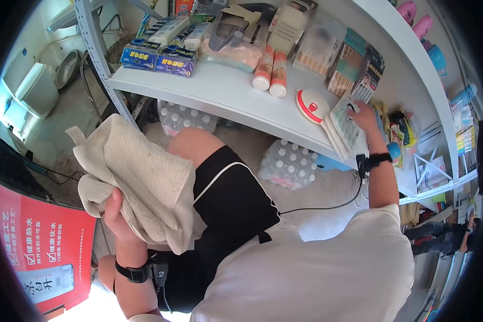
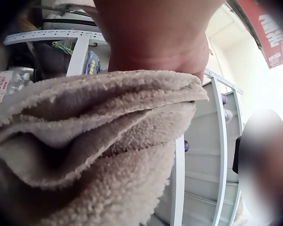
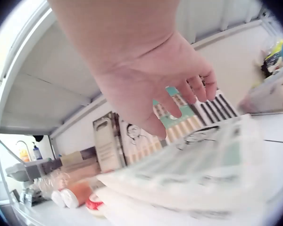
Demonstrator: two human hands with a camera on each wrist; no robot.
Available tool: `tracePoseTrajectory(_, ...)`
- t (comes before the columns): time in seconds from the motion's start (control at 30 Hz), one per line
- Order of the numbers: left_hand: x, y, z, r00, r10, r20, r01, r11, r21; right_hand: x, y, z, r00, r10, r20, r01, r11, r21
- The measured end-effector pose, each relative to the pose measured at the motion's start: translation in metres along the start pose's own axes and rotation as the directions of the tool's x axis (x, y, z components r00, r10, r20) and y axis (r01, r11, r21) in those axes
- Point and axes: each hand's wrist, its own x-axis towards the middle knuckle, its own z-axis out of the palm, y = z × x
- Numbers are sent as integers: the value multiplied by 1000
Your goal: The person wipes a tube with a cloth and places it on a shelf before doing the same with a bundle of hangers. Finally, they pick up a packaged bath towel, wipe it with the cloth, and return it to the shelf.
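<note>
My left hand (image 1: 119,217) grips a folded beige towel (image 1: 139,172), thumb on the near side, held up over the lap at the left. In the left wrist view the thick towel folds (image 2: 108,155) hide the fingers. At the right end of the white shelf (image 1: 209,91), my right hand (image 1: 364,115) is over a small stack of flat white-and-green packets (image 1: 342,126). The right wrist view shows its fingers spread and loosely bent just above the top packet (image 3: 203,155), with nothing in the grasp.
A red-and-white round container (image 1: 312,106) sits left of the packets. Behind are two orange tubes (image 1: 271,72), boxed goods (image 1: 320,45) and blue packages (image 1: 155,61). Bottle packs (image 1: 287,163) stand under the shelf. A red carton (image 1: 43,247) is at the lower left.
</note>
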Motion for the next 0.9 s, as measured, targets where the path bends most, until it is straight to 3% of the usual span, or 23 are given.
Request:
tracePoseTrajectory(0.03, 2, -1, -2, 1000, 2, -7, -2, 1000, 3, 18, -24, -8, 1000, 3, 29, -10, 971, 241)
tracePoseTrajectory(0.1, 4, -1, -4, 1000, -4, -15, 4, 1000, 6, 43, -97, -39, 960, 196, 202, -272, 829, 488)
tracePoseTrajectory(0.2, 4, -2, -8, 1000, -2, -20, 2, 1000, 5, 109, -110, -22, 881, 226, 415, -458, 627, 631)
tracePoseTrajectory(0.3, 3, -6, -17, 999, 37, -20, -37, 999, -4, 158, -95, 17, 834, 359, 419, -549, 468, 692)
tracePoseTrajectory(0.4, -2, -4, -14, 999, 45, -31, -45, 999, -18, 174, -89, 39, 818, 328, 473, -575, 448, 684)
tracePoseTrajectory(0.53, -6, -4, -13, 995, 85, -48, -85, 996, -12, 176, -74, 68, 874, 170, 456, -472, 523, 710)
tracePoseTrajectory(0.6, -9, -4, -16, 992, 102, -69, -102, 995, 1, 180, -72, 77, 919, 114, 378, -312, 796, 519)
tracePoseTrajectory(0.63, -11, -4, -20, 991, 103, -86, -103, 995, 5, 181, -74, 75, 915, 120, 384, -306, 827, 472)
tracePoseTrajectory(0.7, -14, -5, -22, 989, 110, -101, -109, 994, 13, 186, -81, 75, 890, 232, 393, -403, 805, 436)
tracePoseTrajectory(0.77, -15, -4, -20, 989, 113, -94, -112, 993, 23, 193, -94, 77, 801, 441, 405, -595, 663, 455)
tracePoseTrajectory(0.87, -14, -3, -18, 994, 94, -62, -93, 996, 15, 211, -64, 87, 837, 269, 476, -506, 710, 489)
tracePoseTrajectory(0.9, -13, -4, -18, 994, 84, -63, -83, 996, 22, 216, -59, 93, 863, 292, 413, -499, 619, 606)
